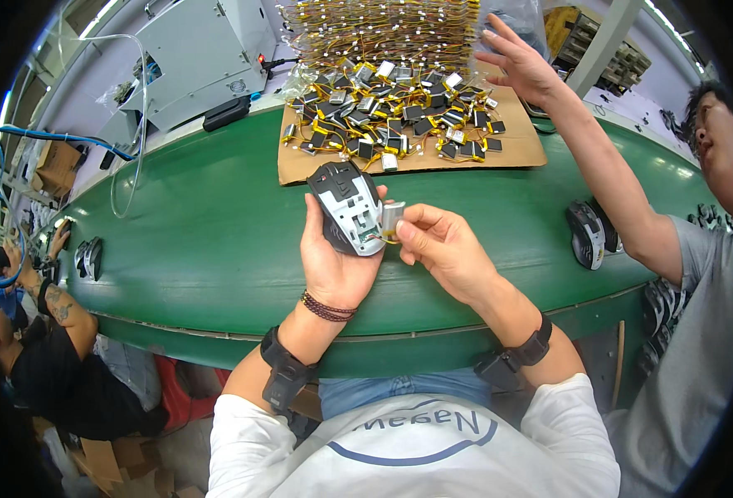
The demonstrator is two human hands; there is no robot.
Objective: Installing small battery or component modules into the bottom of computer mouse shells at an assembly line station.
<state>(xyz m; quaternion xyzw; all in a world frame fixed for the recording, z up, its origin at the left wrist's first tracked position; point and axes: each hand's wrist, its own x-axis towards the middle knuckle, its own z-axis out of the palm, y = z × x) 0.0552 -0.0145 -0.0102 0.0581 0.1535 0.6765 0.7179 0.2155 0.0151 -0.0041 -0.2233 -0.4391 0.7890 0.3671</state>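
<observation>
Over the middle of the green work surface, my left hand (337, 270) holds a computer mouse (348, 207), its underside facing up. The mouse has a black shell, a white inner frame and an open compartment showing a green circuit board. Just to its right, my right hand (445, 249) pinches a small silver battery (393, 214) between thumb and fingers. Yellow and dark wires lead from the battery toward the compartment; the connector end is too small to make out.
Beyond my hands a cardboard sheet (316, 170) bears a heap of wired batteries (399, 116). A co-worker's hand (516, 62) reaches over from the right. More mice stand at the right (586, 236) and far left (89, 257). A grey machine (200, 62) is at the back left.
</observation>
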